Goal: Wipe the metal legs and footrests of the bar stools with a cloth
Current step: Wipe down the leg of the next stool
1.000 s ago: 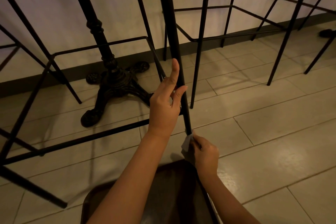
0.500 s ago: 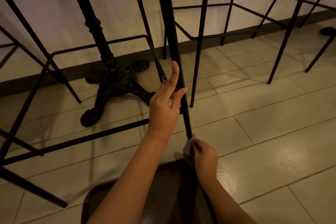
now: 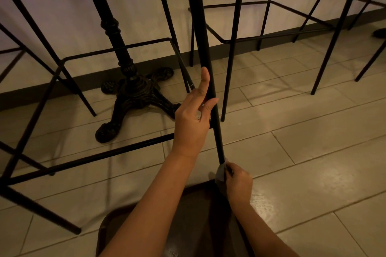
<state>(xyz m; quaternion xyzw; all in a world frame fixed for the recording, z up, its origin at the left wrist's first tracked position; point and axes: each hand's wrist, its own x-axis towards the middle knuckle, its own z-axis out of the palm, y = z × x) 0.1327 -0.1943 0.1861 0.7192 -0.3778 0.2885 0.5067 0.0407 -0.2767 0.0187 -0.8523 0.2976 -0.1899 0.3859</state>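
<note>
A black metal stool leg (image 3: 200,37) runs from the top of the view down to a dark wooden seat (image 3: 188,225) at the bottom edge. My left hand (image 3: 192,119) grips this leg midway between thumb and fingers, the index finger stretched up along it. Lower down, near the seat, my right hand (image 3: 239,183) is closed around a small pale cloth (image 3: 221,172) pressed against the same leg. A black footrest bar (image 3: 100,154) of the stool runs off to the left behind my left forearm.
An ornate black cast-iron table base (image 3: 133,94) stands on the tiled floor by the wall. Thin-legged black stools stand behind it (image 3: 231,48), at the right (image 3: 338,33) and at the left (image 3: 41,94). Open tiled floor (image 3: 313,152) lies to the right.
My right hand with the cloth has slid slightly down the leg toward the seat. My left hand keeps its grip in the same place.
</note>
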